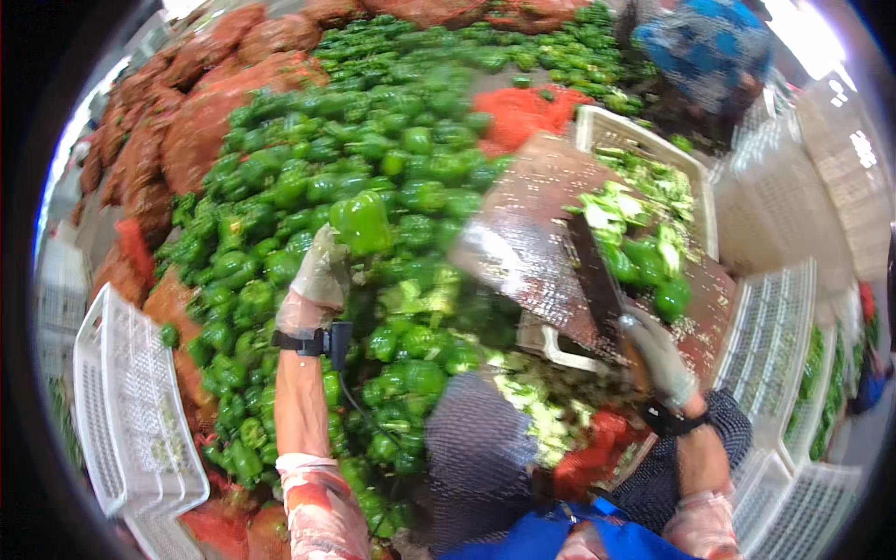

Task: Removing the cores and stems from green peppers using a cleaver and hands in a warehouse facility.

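My left hand (pixel 323 269), in a pale glove, is closed on a large green bell pepper (pixel 363 222) held above the pepper heap (pixel 280 191). My right hand (pixel 659 357), also gloved, grips the handle of a broad-bladed knife (pixel 597 273). Its dark blade rests on or just over a brown cutting board (pixel 532 245); I cannot tell which. To the right of the blade lie cut green peppers (pixel 644 257) with pale cores and seeds. Seeds are scattered over the board.
A cream crate (pixel 714 201) with cut pieces sits beyond the board. White crates stand at left (pixel 140 411) and right (pixel 761 345). Red mesh sacks (pixel 219 117) pile up at the far left. Another person in a blue patterned garment (pixel 705 47) bends at the far right.
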